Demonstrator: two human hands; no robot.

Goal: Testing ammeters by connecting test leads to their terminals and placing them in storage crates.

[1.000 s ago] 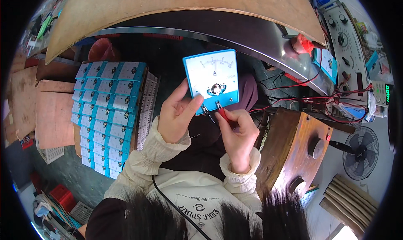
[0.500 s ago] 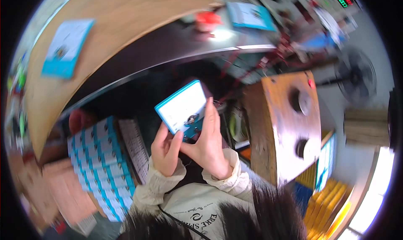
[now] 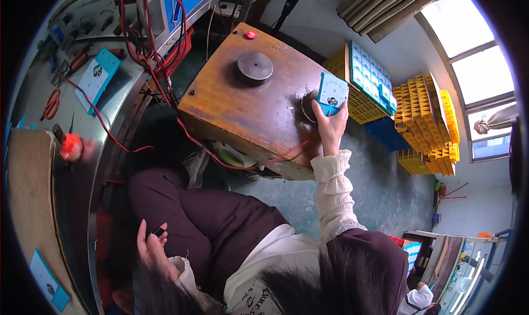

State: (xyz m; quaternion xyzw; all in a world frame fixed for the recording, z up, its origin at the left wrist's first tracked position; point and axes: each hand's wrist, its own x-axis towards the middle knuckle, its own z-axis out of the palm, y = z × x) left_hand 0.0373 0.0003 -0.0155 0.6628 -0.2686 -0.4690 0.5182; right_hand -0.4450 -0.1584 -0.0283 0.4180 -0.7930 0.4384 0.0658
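While the left hand (image 3: pixel 151 248) pinches a small black object (image 3: pixel 158 232), the right hand (image 3: pixel 329 126) clasps a blue meter (image 3: pixel 332 93).

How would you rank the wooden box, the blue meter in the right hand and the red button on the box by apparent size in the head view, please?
1. Wooden box
2. Blue meter
3. Red button

You are in a small electrical workshop. At nine o'clock a metal workbench (image 3: pixel 113 122) carries tangled red test leads (image 3: pixel 140 34), a grey instrument panel with knobs (image 3: pixel 82 17) and a blue-cased panel meter (image 3: pixel 96 78). At twelve stands a worn wooden box (image 3: pixel 242 106) with round metal discs; at two, stacked yellow plastic crates (image 3: pixel 427 122) on bare concrete floor.
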